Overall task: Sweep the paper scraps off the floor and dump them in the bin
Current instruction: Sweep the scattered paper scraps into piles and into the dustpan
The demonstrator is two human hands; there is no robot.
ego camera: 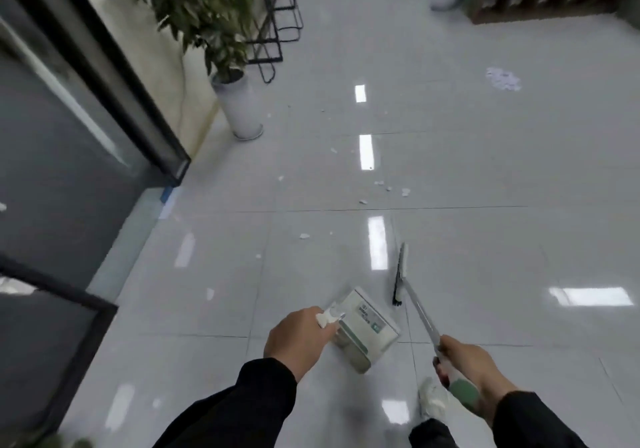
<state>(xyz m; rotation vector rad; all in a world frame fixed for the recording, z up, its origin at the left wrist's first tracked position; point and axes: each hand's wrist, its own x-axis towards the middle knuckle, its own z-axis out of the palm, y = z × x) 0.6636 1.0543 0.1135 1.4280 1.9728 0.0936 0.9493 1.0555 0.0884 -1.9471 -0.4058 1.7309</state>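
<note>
Already my left hand [299,335] gripped the dustpan [363,329] handle and my right hand [467,361] clutched the broom [401,274]. Paper scraps [381,187] lay scattered ahead, a pile [504,79] farther right. Hard strokes on that glossy floor [485,170] could have scattered them wider; no bin showed.

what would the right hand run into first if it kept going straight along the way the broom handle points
Probably its own black-and-white broom head on the glossy tiled floor. Past that, the right hand would reach the small white paper scraps, though depth is hard to judge.
</note>
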